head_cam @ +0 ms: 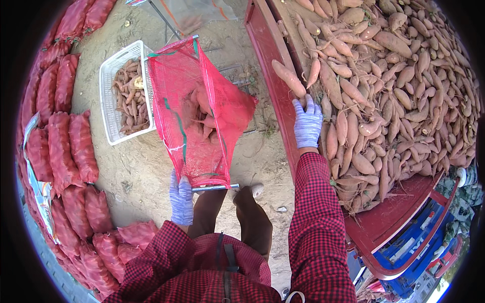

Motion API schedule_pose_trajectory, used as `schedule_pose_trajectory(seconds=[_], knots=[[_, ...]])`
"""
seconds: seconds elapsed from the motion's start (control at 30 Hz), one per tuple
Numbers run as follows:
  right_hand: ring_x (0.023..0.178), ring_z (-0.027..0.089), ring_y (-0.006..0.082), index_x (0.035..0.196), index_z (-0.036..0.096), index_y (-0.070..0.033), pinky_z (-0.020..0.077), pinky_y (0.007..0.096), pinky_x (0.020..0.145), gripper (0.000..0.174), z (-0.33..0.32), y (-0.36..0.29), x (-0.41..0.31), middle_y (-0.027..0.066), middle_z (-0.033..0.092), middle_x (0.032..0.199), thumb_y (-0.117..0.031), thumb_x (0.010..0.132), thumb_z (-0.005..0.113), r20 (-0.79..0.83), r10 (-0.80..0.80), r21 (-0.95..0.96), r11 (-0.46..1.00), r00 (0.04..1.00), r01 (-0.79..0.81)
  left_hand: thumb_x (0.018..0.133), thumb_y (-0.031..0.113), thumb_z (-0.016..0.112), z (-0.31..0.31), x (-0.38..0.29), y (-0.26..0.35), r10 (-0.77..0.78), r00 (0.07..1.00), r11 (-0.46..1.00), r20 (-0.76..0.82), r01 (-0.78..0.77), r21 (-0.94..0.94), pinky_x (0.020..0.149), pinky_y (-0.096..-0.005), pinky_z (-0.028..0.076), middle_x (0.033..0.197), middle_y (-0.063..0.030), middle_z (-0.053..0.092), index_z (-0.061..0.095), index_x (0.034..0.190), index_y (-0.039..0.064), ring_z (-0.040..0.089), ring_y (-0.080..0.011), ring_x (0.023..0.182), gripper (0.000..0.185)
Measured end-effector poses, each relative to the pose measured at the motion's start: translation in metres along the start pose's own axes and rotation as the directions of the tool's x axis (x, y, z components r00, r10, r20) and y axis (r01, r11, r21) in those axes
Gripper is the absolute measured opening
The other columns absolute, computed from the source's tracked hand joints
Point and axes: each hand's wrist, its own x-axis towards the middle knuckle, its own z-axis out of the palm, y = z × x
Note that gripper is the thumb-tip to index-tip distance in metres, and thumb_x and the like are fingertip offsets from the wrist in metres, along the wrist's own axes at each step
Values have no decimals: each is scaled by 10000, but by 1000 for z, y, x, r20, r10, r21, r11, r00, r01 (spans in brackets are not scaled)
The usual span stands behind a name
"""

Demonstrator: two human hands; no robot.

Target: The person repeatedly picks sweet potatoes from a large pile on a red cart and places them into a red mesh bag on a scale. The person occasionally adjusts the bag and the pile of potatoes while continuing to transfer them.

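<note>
A red mesh bag [197, 113] hangs wide at its mouth on a metal frame [216, 187], with several sweet potatoes [204, 110] inside. My left hand [181, 200], in a blue-white knitted glove, rests at the near left corner of the bag's mouth, beside the bar; whether its fingers grip the mesh is not clear. My right hand [307, 123], gloved alike, is at the red truck bed's edge, its fingertips touching the lower end of a large sweet potato [288, 78]. Beside it lies a big heap of sweet potatoes [379, 113].
A white plastic crate [110, 128] of small sweet potatoes stands left of the bag. Filled red mesh bags [62, 151] are stacked along the left. The truck bed's red side wall [273, 75] runs along the heap. Another person's sleeve [452, 229] shows at far right.
</note>
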Motion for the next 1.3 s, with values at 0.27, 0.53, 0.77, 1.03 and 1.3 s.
schedule_pose_trajectory(seconds=[0.27,0.53,0.77,1.03,1.3], knots=[[1016,598,324,1210,645,-213,536,409,843,332,-11,27,-34,81,556,1328,-106,899,599,197,-188,-215,949,962,230,1008,231,504,3,-1,0,-6,1000,997,-3,6,-75,800,-275,493,1193,-62,564,405,1419,12,561,-132,962,476],[1163,566,351,1220,613,-95,481,385,968,297,-13,27,-19,178,551,1315,-94,929,556,153,163,175,966,975,-189,1010,227,499,4,-2,1,13,1000,996,22,-11,-91,785,-248,483,1125,-42,581,421,1406,5,544,-99,916,461],[1107,583,230,1170,626,21,452,299,981,285,-81,7,-12,119,608,1212,26,918,492,46,282,586,769,958,-255,1001,332,521,3,1,4,15,999,995,53,-10,-96,656,-290,573,1202,-93,580,374,1444,39,652,-176,890,552],[933,592,120,1206,631,-10,500,240,813,291,-220,-55,-6,59,637,1110,18,933,533,219,326,762,531,920,-370,968,218,579,3,5,21,26,999,981,36,-32,192,1002,-330,425,1324,-153,510,272,1491,6,536,-234,1109,643],[1011,593,115,1281,584,-12,514,240,822,390,-336,-173,47,74,636,1191,36,898,529,549,-41,826,177,835,-535,850,370,726,39,-44,237,153,797,981,584,-51,-189,1080,-386,380,1389,-159,460,289,1478,19,484,-269,1267,841]])
